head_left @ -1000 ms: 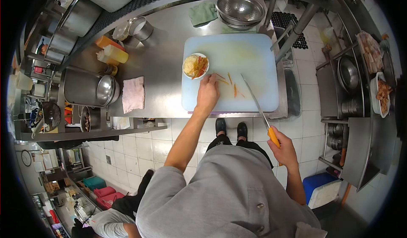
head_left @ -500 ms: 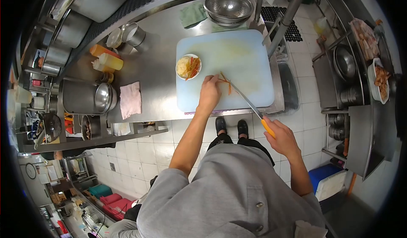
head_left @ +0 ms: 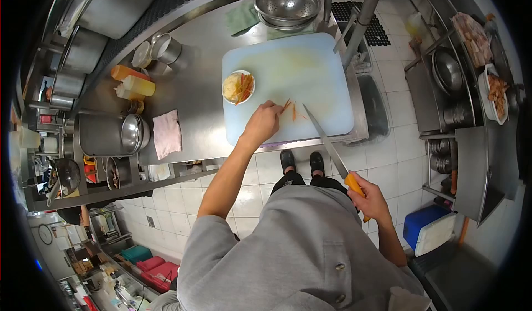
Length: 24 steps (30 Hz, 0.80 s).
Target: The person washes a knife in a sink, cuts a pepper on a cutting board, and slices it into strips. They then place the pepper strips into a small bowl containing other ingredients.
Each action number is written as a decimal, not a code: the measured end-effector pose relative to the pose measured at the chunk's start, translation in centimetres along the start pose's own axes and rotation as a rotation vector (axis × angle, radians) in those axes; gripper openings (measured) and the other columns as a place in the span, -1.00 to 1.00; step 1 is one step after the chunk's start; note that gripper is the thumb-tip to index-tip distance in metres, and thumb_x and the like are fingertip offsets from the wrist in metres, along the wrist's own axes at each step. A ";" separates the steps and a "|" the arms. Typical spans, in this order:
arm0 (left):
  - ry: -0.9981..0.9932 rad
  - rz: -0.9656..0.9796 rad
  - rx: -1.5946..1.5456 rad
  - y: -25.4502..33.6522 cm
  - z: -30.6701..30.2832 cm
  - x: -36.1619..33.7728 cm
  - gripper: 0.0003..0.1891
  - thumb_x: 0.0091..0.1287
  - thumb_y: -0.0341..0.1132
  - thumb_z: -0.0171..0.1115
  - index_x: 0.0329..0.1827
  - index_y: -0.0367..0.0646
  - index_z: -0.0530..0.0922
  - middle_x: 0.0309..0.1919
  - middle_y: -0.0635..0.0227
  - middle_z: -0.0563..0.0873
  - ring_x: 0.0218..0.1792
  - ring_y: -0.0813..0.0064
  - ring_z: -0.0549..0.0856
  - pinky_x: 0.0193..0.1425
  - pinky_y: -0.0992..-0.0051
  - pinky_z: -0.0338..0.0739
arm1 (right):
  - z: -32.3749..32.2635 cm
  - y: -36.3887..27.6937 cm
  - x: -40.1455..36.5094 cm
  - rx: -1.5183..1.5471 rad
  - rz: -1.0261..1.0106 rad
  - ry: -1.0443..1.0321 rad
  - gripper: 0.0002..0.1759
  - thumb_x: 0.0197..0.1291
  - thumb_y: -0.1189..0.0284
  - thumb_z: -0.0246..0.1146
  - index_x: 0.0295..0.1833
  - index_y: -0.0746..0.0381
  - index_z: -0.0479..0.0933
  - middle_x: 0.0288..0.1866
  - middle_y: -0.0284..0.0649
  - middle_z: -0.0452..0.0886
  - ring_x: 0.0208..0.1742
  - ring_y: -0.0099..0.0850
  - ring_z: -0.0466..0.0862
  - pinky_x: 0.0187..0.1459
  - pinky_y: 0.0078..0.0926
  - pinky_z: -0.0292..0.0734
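Observation:
My right hand (head_left: pixel 372 199) is wrapped round the orange handle of a kitchen knife (head_left: pixel 331 147). The blade points up and left, its tip over the white cutting board (head_left: pixel 327 83). My left hand (head_left: pixel 262 123) has its fingers drawn together at some thin orange strips (head_left: pixel 286 106), which look like carrot. More loose strips (head_left: pixel 294 111) lie between those fingers and the knife tip, apart from the blade. A small white bowl (head_left: pixel 226 96) stands on the board's left side, holding pale yellow shreds and orange-red strips.
A steel colander (head_left: pixel 288 5) stands behind the board near a green cloth (head_left: pixel 241 18). To the left are squeeze bottles (head_left: pixel 138 85), a pink cloth (head_left: pixel 167 134) and steel bowls (head_left: pixel 132 133). A shelf post (head_left: pixel 363 23) rises at the board's right.
The knife has drawn back from the strips toward my body, and my right hand has lowered. My left hand has shifted slightly left. The strips now lie in separate small groups.

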State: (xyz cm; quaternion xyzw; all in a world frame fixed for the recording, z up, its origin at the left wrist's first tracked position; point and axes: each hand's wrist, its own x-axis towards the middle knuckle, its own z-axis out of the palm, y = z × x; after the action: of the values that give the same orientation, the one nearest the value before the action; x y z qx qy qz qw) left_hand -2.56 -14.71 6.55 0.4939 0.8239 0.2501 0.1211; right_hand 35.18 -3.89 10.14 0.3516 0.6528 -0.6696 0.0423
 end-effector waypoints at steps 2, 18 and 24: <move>0.091 -0.068 -0.120 0.4 -0.3 -0.5 -0.75 0.34 -0.55 0.09 -0.03 -0.32 0.70 -0.12 -0.06 0.72 -0.14 -0.11 0.71 0.03 0.14 0.62 | 0.2 -0.5 -0.1 0.100 0.068 -0.045 -0.33 0.37 0.53 0.29 0.56 0.27 0.29 -0.17 -0.29 0.61 -0.34 -0.59 0.58 -0.24 -0.61 0.55; 0.197 -0.294 -0.328 3.0 2.5 0.8 -0.73 0.35 -0.43 0.16 0.02 -0.35 0.70 -0.19 -0.14 0.76 -0.14 -0.05 0.77 0.03 0.24 0.65 | 0.9 0.1 -0.1 0.347 -0.026 -0.149 -0.47 0.48 0.51 0.12 0.50 0.40 0.29 -0.22 -0.30 0.54 -0.53 -0.65 0.46 -0.49 -0.69 0.40; 0.154 -0.410 -0.412 3.7 3.0 0.7 -0.66 0.26 -0.38 0.38 0.07 -0.33 0.70 -0.16 0.09 0.82 -0.14 0.33 0.80 0.02 0.39 0.67 | 1.9 -0.4 1.0 0.388 0.032 -0.221 -0.43 0.47 0.51 0.13 0.53 0.40 0.25 -0.23 -0.28 0.56 -0.51 -0.63 0.49 -0.49 -0.67 0.43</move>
State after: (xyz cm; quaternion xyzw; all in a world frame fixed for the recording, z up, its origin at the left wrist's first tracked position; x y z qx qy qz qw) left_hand 1.22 -11.80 5.98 0.2619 0.8451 0.4192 0.2039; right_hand 33.49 -5.13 9.78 0.2879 0.4975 -0.8164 0.0557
